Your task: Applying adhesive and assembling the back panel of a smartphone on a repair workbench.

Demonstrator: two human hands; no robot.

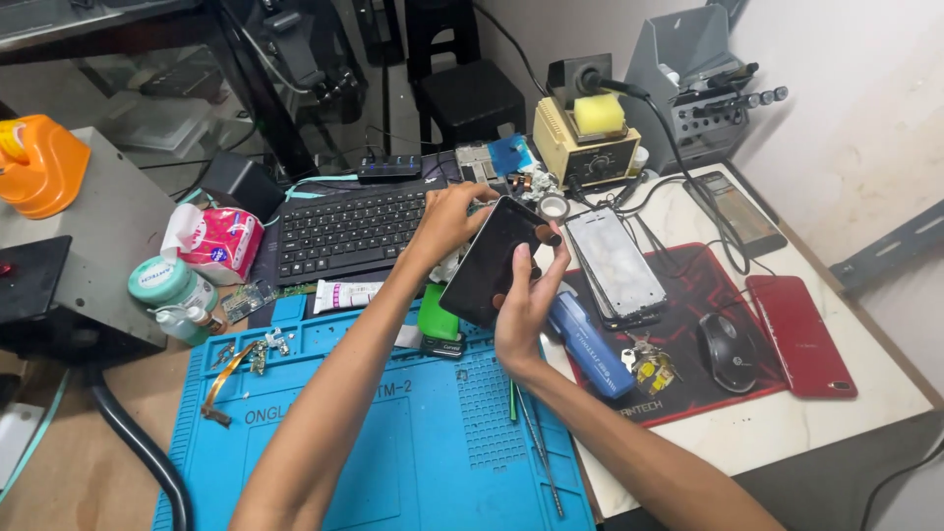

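Both hands grip one dark phone above the blue mat!
Left hand (pixel 447 221) clasps the phone (pixel 492 264) at its top edge, right hand (pixel 523 313) closed around its lower end, above the blue mat (pixel 393 442), keyboard (pixel 349 231) just behind.

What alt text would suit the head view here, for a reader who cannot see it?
Two bare hands, left hand and right hand, hold a dark phone tilted above a blue work mat. Beside it lie a second phone face up, a red phone, a mouse, a black keyboard and a yellow soldering station on a cluttered desk.
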